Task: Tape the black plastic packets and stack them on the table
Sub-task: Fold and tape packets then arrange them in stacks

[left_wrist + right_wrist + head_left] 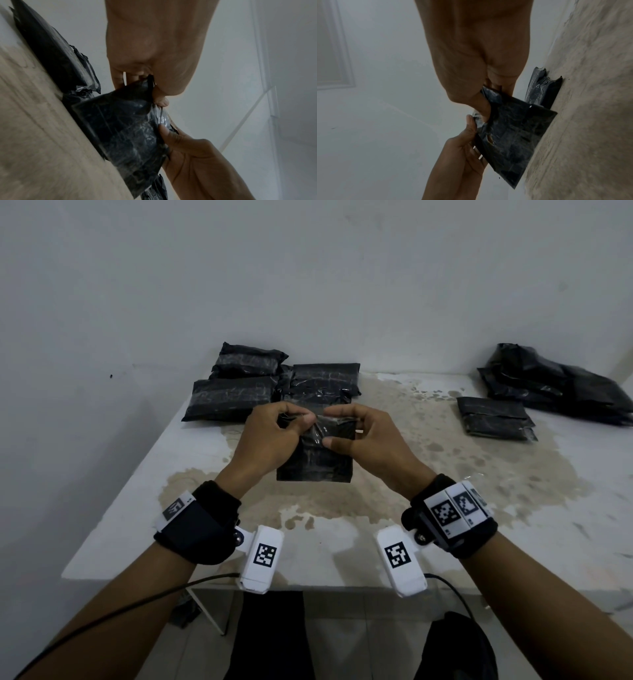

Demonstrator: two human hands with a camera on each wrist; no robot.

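A black plastic packet (315,463) stands tilted in the middle of the table (376,542), its lower edge on the tabletop. My left hand (301,419) pinches its top left edge and my right hand (330,429) pinches its top right. A glossy, crinkled clear strip (318,433) that looks like tape lies over the top edge between my thumbs. In the left wrist view the same packet (128,128) is held by my left hand (154,97) from above. In the right wrist view the packet (513,135) leans on the table under my right hand (488,108).
Several black packets (239,392) are stacked at the back left against the wall. One more packet (493,419) lies at the right, beside a loose pile of black bags (555,385). The table's front edge is near my wrists.
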